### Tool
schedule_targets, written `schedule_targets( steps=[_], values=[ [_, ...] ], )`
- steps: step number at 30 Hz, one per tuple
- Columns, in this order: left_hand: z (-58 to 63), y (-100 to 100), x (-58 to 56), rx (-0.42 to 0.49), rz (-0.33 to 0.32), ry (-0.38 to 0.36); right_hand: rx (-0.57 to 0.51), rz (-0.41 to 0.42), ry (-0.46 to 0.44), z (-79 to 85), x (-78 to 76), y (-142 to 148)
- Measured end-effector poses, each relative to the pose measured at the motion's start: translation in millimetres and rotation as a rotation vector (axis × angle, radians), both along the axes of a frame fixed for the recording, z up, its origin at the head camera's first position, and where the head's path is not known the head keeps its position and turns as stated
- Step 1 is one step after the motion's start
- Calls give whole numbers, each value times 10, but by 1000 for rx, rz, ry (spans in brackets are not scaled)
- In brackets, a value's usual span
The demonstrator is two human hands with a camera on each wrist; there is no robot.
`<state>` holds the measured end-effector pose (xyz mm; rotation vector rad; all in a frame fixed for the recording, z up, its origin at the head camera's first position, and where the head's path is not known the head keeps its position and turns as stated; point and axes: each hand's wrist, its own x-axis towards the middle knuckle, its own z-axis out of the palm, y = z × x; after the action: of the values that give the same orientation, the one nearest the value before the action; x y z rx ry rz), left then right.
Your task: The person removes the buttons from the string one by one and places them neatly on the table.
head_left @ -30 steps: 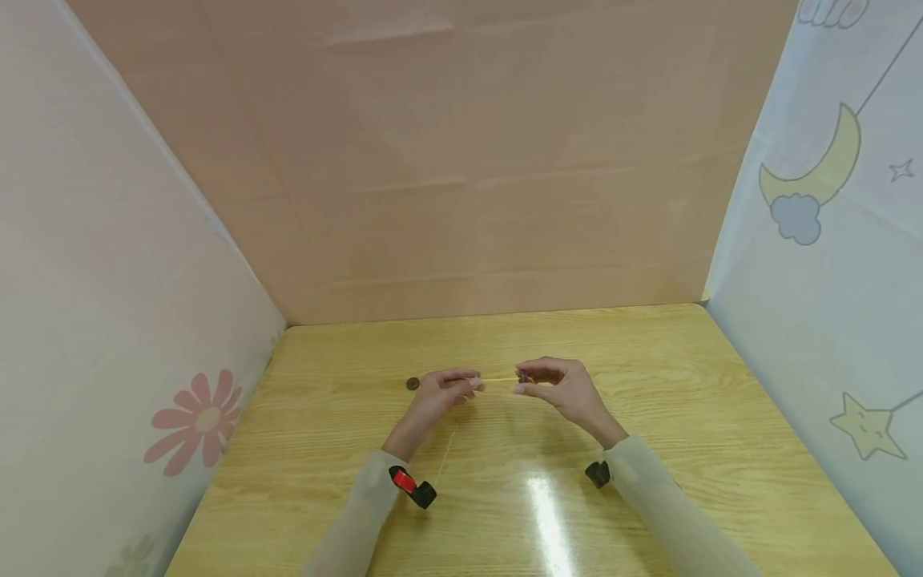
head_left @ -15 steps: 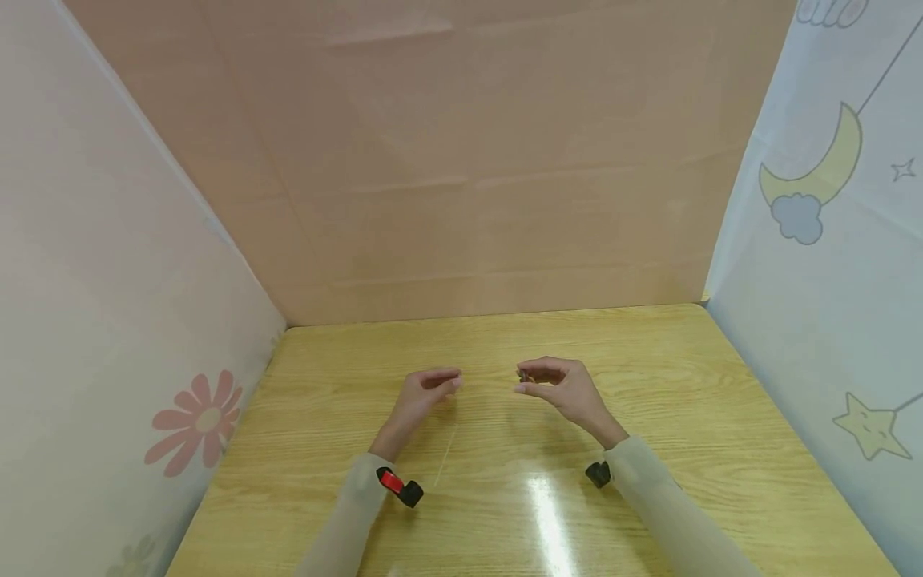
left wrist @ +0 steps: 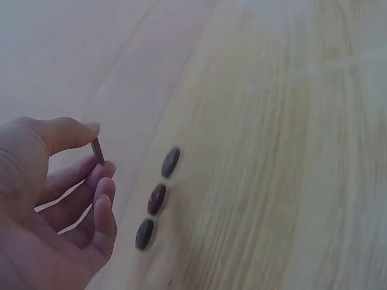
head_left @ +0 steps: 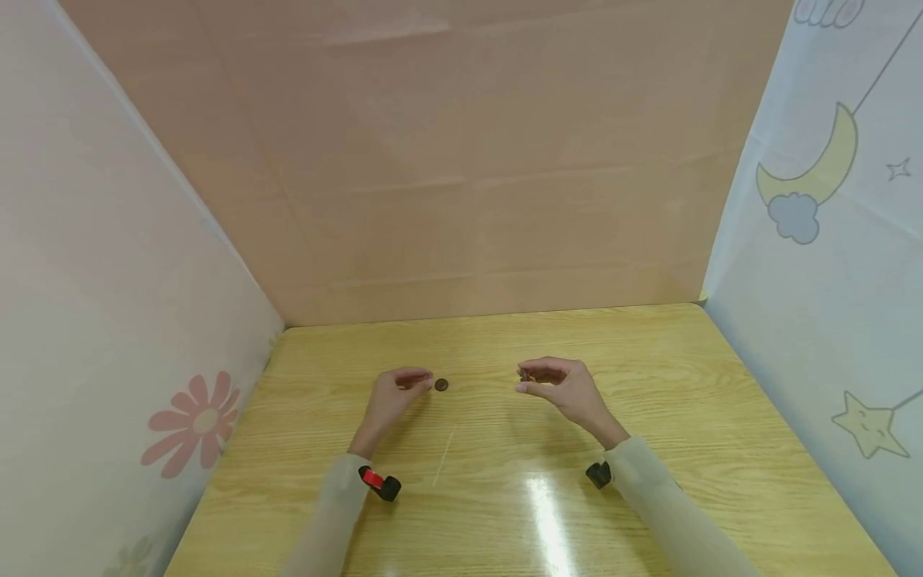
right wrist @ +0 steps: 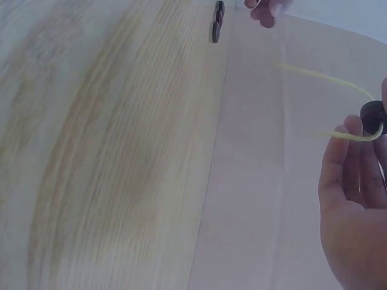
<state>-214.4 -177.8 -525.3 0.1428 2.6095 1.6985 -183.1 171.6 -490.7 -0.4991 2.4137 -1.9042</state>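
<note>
My left hand [head_left: 392, 394] pinches a thin brown button [left wrist: 97, 151], seen edge-on between thumb and fingers. Beside it on the table lie three dark round buttons in a row, the middle one a reddish-brown button [left wrist: 156, 200]. From the head only one table button [head_left: 441, 385] shows, just right of the left fingertips; the hand hides the others. Held up to the right, my right hand [head_left: 570, 391] pinches a dark button [right wrist: 373, 116] with a yellow cord [right wrist: 326, 77] through it. Both ends of the cord stick out loosely toward the left.
A wooden table [head_left: 649, 353] spans the workspace, backed by a pinkish-brown sheet [head_left: 461, 200]. Pale printed walls stand on either side, with a flower [head_left: 205, 421] at left and a moon [head_left: 822, 172] at right. Each wrist wears a small black camera.
My left hand has let go of the yellow cord and moved left over the row of buttons, uncovering one on its right. My right hand has stayed put with its button.
</note>
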Motion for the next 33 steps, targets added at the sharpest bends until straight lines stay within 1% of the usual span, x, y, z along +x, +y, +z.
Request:
schedule_targets(
  steps=[3,7,11,17,23,28,33],
  values=[
    [-30,-83,-25,-61,35,38,-5,1,0,-4,3,6],
    [-94,-188,-50,-98,70,27,-11,1,-3,-7,5,8],
    [-153,-273,-70,-144,86,22,-1,-6,-9,0,8,15],
    [-195,-324,-96,-216,75,28,11,-6,-4,-3,7,31],
    [-199,-372,-113,-257,62,50,25,-5,2,-22,-11,40],
    [-208,-441,-135,-309,54,66,26,-3,2,-21,-12,45],
    [-243,-503,-165,-322,49,74,25,-9,6,-12,-2,45]
  ],
)
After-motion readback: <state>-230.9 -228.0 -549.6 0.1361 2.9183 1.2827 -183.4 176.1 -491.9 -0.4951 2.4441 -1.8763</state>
